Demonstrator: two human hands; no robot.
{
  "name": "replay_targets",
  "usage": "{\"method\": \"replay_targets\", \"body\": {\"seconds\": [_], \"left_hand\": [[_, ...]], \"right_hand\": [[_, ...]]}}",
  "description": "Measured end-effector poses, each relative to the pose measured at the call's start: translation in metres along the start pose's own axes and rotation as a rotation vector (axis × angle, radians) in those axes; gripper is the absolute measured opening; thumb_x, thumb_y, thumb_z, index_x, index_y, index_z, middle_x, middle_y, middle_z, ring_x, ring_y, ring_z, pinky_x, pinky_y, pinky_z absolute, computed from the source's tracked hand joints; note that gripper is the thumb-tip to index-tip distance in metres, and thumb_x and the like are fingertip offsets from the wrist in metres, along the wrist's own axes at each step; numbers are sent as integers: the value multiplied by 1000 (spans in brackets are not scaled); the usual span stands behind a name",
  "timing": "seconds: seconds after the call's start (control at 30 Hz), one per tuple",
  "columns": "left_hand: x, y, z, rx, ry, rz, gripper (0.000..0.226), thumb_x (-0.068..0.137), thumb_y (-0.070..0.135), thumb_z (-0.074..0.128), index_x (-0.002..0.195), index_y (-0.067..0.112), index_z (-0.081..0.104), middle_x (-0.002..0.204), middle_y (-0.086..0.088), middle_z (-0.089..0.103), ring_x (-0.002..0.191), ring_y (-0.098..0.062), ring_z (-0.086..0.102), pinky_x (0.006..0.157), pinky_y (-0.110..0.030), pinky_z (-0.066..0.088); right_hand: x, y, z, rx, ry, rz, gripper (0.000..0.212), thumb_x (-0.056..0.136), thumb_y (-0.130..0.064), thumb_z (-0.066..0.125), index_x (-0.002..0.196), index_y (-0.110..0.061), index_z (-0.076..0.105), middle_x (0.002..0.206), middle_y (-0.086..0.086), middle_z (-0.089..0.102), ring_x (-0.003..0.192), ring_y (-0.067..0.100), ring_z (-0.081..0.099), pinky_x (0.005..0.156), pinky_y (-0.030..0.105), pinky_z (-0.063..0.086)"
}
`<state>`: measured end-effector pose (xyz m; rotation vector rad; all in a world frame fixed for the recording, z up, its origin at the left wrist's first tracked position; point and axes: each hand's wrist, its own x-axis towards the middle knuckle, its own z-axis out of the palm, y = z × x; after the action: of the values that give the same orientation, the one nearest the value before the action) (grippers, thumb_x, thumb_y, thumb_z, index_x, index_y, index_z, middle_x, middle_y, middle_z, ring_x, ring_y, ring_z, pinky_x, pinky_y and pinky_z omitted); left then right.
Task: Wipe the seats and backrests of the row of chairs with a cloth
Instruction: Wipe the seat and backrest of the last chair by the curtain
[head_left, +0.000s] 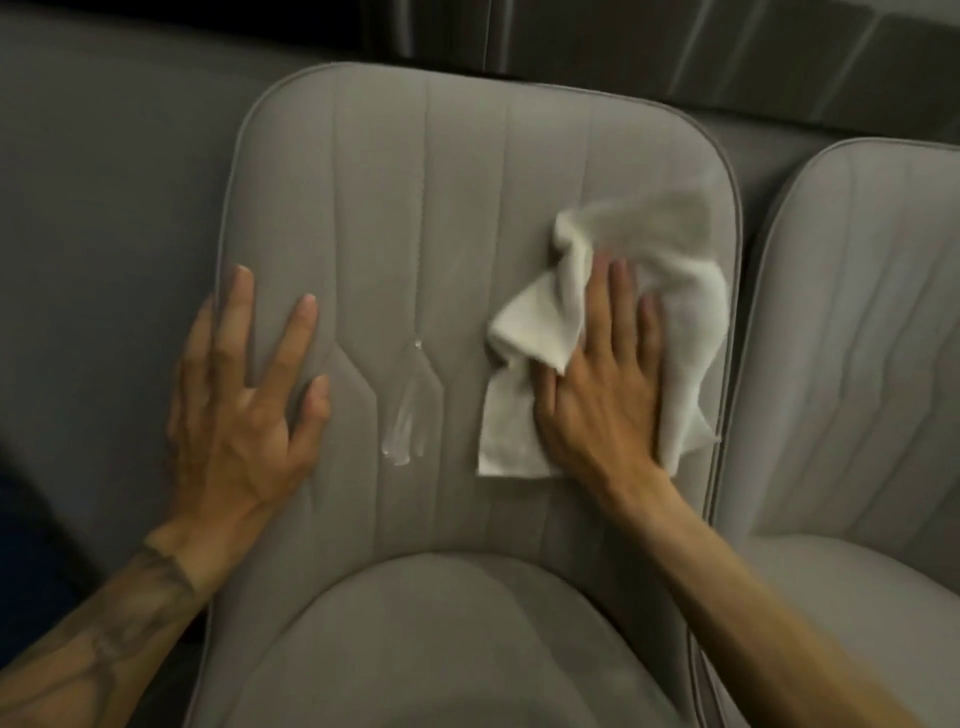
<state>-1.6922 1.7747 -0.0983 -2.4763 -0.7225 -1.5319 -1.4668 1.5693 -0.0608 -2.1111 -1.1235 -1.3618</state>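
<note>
- Pressing a crumpled white cloth (530, 322) flat on the right part of a grey, stitched, padded chair backrest (457, 182), the right hand (602, 384) has straight fingers, close together.
- A wet, glistening streak (410, 410) at mid-backrest looks unwiped.
- The left hand (244, 410) rests on the backrest's left edge, fingers spread.
- Likely early: the grey seat cushion (441, 649) and the neighbouring grey chair (857, 312) seem left to do.
</note>
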Motion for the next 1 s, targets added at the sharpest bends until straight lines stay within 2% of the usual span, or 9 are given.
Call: {"method": "replay_targets", "body": {"seconds": [0.13, 0.33, 0.47, 0.53, 0.63, 0.73, 0.83, 0.93, 1.0], "left_hand": [[0, 2, -2, -5, 9, -12, 57, 105, 39, 43, 161, 30, 34, 173, -8, 12, 150, -45, 28, 117, -60, 36], [1, 0, 1, 11, 8, -8, 59, 105, 40, 43, 162, 32, 30, 174, -7, 9, 151, -43, 26, 114, -60, 39], [-1, -2, 1, 12, 21, 6, 59, 106, 41, 42, 163, 33, 28, 174, -6, 8, 151, -43, 26, 119, -58, 35], [0, -2, 1, 15, 15, 7, 60, 106, 41, 42, 163, 33, 27, 174, -6, 7, 152, -43, 24, 120, -57, 33], [0, -2, 1, 8, 10, 6, 60, 105, 40, 44, 163, 33, 28, 174, -6, 7, 152, -42, 23, 120, -57, 33], [0, -2, -1, -5, 4, 1, 60, 105, 41, 42, 163, 33, 27, 174, -5, 7, 152, -42, 24, 120, -57, 32], [1, -1, -2, 5, -3, 7, 59, 106, 39, 43, 163, 32, 27, 174, -8, 8, 152, -42, 24, 123, -53, 28], [1, -2, -2, 7, 2, 25, 58, 107, 35, 45, 163, 28, 30, 172, -14, 12, 151, -44, 26, 125, -53, 26], [1, -1, -3, 6, -5, 19, 58, 107, 35, 45, 163, 28, 30, 172, -14, 13, 150, -45, 27, 123, -55, 29]], "right_hand": [[21, 30, -21, -71, -81, -171, 66, 99, -30, 54, 158, -11, 32, 163, 11, 36, 146, 36, 39, 125, 49, 19], [116, 31, -12, -102, 126, 136, 55, 111, -42, 21, 160, -16, 26, 168, 10, 25, 156, 26, 21, 128, 45, 16], [11, -12, 14, 27, 9, -16, 62, 107, -34, 42, 160, -6, 25, 168, 16, 20, 158, 31, 15, 128, 51, 13], [-35, -22, 18, 268, -199, -112, 66, 103, -26, 54, 160, -8, 25, 160, 15, 38, 150, 35, 34, 123, 56, 27], [-31, -27, 4, 622, -139, 23, 44, 105, -17, 56, 149, -17, 49, 116, 3, 70, 113, 24, 68, 104, 46, 50], [14, -18, -8, 554, -30, 16, 54, 103, -17, 56, 154, -20, 39, 160, -6, 40, 149, 14, 37, 123, 18, 20], [65, -15, 0, 432, -25, 11, 54, 101, -11, 50, 146, 15, 37, 156, 34, 33, 146, 48, 28, 114, 1, -7], [93, -13, 11, 188, 247, 36, 58, 98, -21, 62, 144, 8, 44, 147, 32, 47, 142, 38, 29, 124, 18, -9], [66, -21, 18, 36, 224, 17, 55, 107, -33, 43, 155, -6, 35, 162, 21, 32, 154, 32, 19, 130, 41, 4]]}}
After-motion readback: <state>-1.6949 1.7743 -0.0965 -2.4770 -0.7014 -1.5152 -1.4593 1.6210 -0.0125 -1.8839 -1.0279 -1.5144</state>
